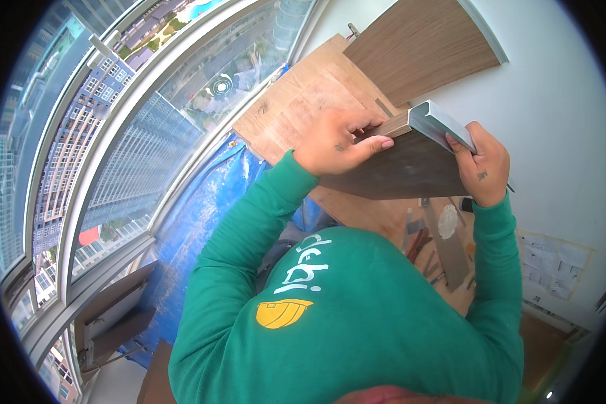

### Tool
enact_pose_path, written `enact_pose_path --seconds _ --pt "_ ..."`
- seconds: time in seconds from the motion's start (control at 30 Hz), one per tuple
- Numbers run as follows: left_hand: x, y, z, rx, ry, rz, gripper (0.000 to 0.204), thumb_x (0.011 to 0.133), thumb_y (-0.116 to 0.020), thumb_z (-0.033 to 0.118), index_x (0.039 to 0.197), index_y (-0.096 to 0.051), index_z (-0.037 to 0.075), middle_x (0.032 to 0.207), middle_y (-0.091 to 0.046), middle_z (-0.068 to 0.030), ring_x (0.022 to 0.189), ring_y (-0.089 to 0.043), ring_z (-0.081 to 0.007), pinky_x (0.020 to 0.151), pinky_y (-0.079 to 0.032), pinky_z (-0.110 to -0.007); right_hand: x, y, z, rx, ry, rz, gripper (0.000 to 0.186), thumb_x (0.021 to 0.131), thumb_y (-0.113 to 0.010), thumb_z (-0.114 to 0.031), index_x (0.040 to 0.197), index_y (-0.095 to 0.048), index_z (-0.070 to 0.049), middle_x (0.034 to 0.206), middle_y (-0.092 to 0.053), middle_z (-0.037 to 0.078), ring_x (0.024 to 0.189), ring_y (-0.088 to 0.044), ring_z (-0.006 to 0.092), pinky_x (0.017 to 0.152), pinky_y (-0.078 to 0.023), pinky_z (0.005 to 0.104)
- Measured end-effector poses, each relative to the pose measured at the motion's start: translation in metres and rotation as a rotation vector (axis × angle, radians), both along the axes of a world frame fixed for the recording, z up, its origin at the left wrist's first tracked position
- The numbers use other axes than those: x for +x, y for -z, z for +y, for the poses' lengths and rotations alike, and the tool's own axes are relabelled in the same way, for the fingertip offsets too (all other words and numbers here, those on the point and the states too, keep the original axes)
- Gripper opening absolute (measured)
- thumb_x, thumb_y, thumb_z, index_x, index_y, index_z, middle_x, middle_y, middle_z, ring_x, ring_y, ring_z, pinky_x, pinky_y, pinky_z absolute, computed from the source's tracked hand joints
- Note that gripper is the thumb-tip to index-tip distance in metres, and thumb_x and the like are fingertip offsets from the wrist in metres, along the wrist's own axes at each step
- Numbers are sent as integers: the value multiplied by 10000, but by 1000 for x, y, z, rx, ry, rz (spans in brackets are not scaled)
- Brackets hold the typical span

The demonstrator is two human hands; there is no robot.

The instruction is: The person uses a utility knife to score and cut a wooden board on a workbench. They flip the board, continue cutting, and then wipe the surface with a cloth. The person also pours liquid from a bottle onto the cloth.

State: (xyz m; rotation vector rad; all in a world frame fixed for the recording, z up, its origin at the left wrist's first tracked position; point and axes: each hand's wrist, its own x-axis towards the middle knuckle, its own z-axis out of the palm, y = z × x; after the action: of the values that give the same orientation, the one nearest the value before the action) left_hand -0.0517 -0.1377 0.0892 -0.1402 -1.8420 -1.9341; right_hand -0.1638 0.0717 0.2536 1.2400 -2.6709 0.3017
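My left hand (343, 141) is closed on the top edge of a dark wood-grain board (400, 168), its thumb over the pale edge strip (394, 126). My right hand (481, 161) grips a light grey metal channel-shaped piece (438, 124) with a rounded end, held at the board's upper right corner against the edge. The board is tilted above a light wooden work surface (289, 94). Both forearms are in green sleeves; the underside of the board is hidden.
Another wood-grain panel (417, 37) leans on the white wall at the back. Blue plastic sheeting (195, 215) lies along the windows at left, with dark panels (108, 316) lower down. Tools (424, 246), a plank (444, 256) and a pale round item (448, 219) lie below the board. Papers (552, 262) are taped to the right wall.
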Motion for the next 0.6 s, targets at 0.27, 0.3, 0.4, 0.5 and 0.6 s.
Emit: enact_pose_path --seconds 0.27,0.3,0.4,0.5,0.6 --pt "3 2 13 -13 -129 58 308 867 -836 194 1067 -747 -23 914 -740 -142 841 -700 -195 758 -549 -333 2 1 1 -14 -6 5 447 961 -725 -383 764 -511 -44 616 -500 140 539 -451 319 513 -394 392" --pt "2 0 11 72 -48 56 324 876 -830 207 1089 -744 -23 932 -742 -141 859 -699 -195 772 -547 -335 2 1 1 -7 -4 5 450 961 -724 -390 764 -511 -46 617 -500 140 540 -454 322 514 -395 392" --pt "-3 -8 7 254 102 31 378 901 -813 241 1164 -730 -19 999 -748 -135 912 -693 -184 812 -544 -333 5 0 3 11 8 5 461 960 -721 -412 764 -512 -51 617 -500 140 543 -460 329 515 -396 392" --pt "-7 -18 3 118 80 60 352 910 -799 235 1149 -727 -13 966 -733 -132 877 -683 -198 782 -534 -333 6 0 4 5 3 12 471 957 -720 -431 763 -515 -53 617 -502 140 544 -465 333 514 -396 394" --pt "-8 -26 7 -176 -150 177 257 908 -782 200 1052 -725 -6 848 -681 -131 777 -650 -240 704 -506 -349 5 0 3 1 2 30 476 956 -720 -437 760 -517 -54 616 -504 139 542 -468 330 512 -395 397"
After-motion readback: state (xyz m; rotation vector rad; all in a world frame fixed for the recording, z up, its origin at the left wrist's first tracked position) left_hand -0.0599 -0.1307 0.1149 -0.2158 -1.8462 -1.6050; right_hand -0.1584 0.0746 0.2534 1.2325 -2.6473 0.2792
